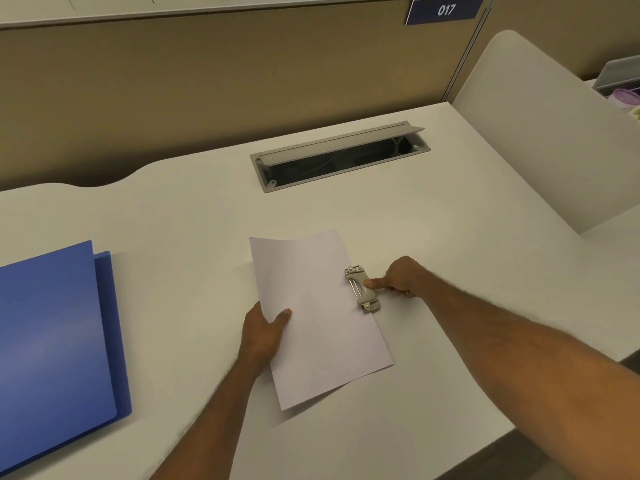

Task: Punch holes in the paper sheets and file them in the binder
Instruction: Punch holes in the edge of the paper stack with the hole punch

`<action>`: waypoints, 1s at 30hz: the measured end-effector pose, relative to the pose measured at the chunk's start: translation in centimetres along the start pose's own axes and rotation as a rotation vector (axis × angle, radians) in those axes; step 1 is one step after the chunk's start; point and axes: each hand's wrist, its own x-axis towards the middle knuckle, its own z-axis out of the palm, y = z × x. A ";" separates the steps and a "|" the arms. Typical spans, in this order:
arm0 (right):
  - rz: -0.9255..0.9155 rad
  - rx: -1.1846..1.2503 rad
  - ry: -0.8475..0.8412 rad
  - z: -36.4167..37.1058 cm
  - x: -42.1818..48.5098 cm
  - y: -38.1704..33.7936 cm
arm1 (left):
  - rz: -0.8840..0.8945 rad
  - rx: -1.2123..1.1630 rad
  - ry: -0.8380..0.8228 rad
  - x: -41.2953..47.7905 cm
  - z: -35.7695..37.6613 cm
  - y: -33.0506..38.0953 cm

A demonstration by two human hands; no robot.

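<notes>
Left hand (266, 327) pinches paper (318, 317) at its 9 o'clock edge; right hand (398, 278) grasps punch (362, 289) at 3 o'clock. Binder (52, 341) closed, far left on tabletop (207, 209).

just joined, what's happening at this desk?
A person is punching holes in white paper sheets on the white desk. The left hand grips the paper's left edge, while the right hand presses a small grey metal hole punch set on the right edge. The closed blue plastic binder lies untouched at the left.
</notes>
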 end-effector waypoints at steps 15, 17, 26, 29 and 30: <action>-0.074 0.201 -0.004 -0.1 -0.9 0.8 | 0.019 -0.012 -0.002 -0.1 -0.3 0.1; -0.061 0.289 -0.023 0.0 -1.2 0.8 | 0.020 -0.009 0.006 -0.1 -0.3 0.0; -0.201 0.472 -0.007 1.3 -2.5 1.5 | 0.046 -0.003 0.018 -0.5 -0.3 0.2; -0.230 0.523 0.006 2.0 -2.5 1.8 | 0.040 -0.019 0.029 -0.6 -0.4 0.2; -0.239 0.530 0.003 2.2 -2.6 1.9 | 0.044 -0.022 0.035 -0.7 -0.6 0.2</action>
